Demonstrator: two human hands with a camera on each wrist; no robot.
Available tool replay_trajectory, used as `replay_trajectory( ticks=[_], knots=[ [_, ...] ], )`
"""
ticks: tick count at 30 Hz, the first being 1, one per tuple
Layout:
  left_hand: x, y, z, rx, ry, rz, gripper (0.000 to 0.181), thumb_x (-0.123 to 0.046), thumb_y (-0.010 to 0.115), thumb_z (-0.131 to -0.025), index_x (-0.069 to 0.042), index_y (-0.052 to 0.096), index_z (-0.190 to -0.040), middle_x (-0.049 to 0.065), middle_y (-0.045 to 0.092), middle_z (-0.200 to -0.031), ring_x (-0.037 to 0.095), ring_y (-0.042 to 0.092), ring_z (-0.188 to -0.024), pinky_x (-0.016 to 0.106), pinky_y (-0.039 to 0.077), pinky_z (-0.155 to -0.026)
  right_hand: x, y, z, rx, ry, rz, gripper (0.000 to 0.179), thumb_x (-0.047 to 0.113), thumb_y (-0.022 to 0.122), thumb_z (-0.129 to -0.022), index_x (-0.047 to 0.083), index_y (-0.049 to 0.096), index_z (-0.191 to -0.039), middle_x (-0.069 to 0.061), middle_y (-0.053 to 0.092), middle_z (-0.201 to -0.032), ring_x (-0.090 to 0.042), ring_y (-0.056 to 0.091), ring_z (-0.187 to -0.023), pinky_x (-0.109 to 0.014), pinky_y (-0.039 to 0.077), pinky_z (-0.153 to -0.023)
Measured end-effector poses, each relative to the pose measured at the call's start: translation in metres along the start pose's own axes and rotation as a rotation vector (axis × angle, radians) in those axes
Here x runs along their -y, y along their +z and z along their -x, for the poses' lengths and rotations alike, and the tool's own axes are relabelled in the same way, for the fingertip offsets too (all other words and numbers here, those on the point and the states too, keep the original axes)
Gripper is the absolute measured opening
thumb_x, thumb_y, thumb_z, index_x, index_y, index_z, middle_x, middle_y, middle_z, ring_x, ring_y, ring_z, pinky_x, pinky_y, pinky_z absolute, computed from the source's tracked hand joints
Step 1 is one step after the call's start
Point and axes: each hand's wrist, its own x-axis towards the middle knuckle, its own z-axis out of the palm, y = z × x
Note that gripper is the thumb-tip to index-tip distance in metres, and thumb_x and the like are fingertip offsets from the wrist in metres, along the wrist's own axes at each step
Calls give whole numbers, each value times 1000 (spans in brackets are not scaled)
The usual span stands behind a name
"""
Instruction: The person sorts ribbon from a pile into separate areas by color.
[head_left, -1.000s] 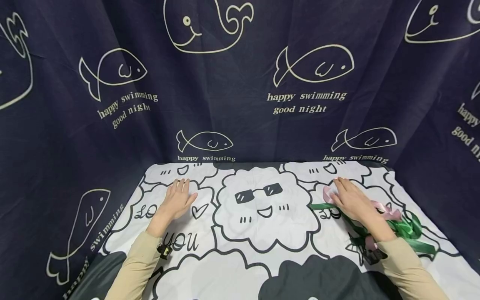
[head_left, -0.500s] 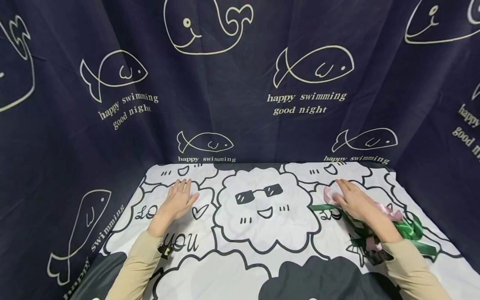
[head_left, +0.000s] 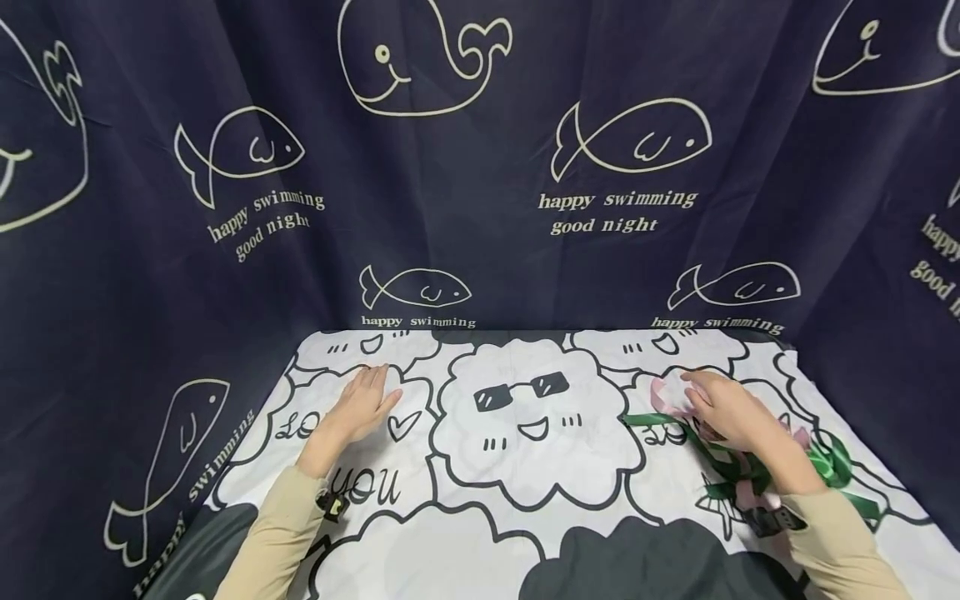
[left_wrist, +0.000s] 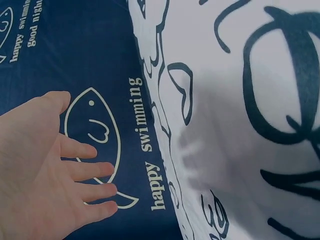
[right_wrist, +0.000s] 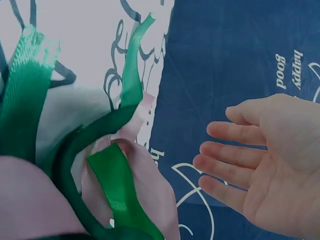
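Note:
My left hand (head_left: 362, 407) is over the left part of the white printed cloth, fingers straight and holding nothing; the left wrist view shows the same hand (left_wrist: 55, 170) with its palm bare and thumb apart. On the right, my right hand (head_left: 727, 407) hovers over a loose heap of green ribbon (head_left: 832, 462) and pink ribbon (head_left: 662, 398), hiding part of it. Seen from the right wrist, the hand (right_wrist: 270, 165) has relaxed, slightly bent fingers with nothing between them. The green ribbon (right_wrist: 117, 187) and pink ribbon (right_wrist: 150, 187) lie tangled beside it.
The cloth (head_left: 525, 467), white with dark cloud faces and lettering, covers the table. A dark blue curtain (head_left: 495, 225) with fish and whale drawings hangs behind and at both sides. Dark bands sit at both wrists, and one green ribbon end (head_left: 648, 419) reaches toward the middle.
My right hand has shifted a little to the right over the ribbons, its fingers bending slightly. The left hand stays nearly in place. The head view has tilted up slightly.

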Motion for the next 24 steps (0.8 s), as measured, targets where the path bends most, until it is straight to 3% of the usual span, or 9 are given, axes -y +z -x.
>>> replay_trajectory(
  ticks=[8, 13, 18, 24],
  knots=[
    [-4, 0, 2, 32, 0, 71, 66, -39, 35, -104, 10, 25, -147, 33, 31, -150, 48, 26, -141, 56, 21, -116, -8, -10, 10, -18, -7, -6, 28, 13, 53, -97, -5, 63, -116, -27, 67, -109, -46, 64, -96, -58, 48, -82],
    [-5, 3, 3, 74, 12, 173, 62, -38, 36, -104, 8, 30, -146, 31, 35, -148, 45, 31, -139, 54, 24, -115, -16, -16, 17, 23, -2, 4, 24, 10, 56, -94, -4, 66, -110, -23, 71, -97, -43, 66, -89, -56, 49, -78],
    [-8, 4, 5, 102, 4, 246, 59, -34, 40, -104, 7, 34, -144, 30, 39, -147, 44, 33, -139, 55, 26, -115, -23, -19, 20, 85, -3, 1, 22, 9, 60, -92, -5, 67, -107, -21, 71, -94, -37, 67, -84, -53, 51, -76],
    [-12, 5, 4, 115, 64, 295, 52, -29, 45, -102, 8, 44, -139, 26, 48, -141, 42, 44, -133, 53, 33, -110, -31, -19, 21, 134, 14, 12, 18, 9, 65, -88, -5, 68, -99, -15, 72, -87, -29, 68, -77, -48, 53, -73]
  ],
)
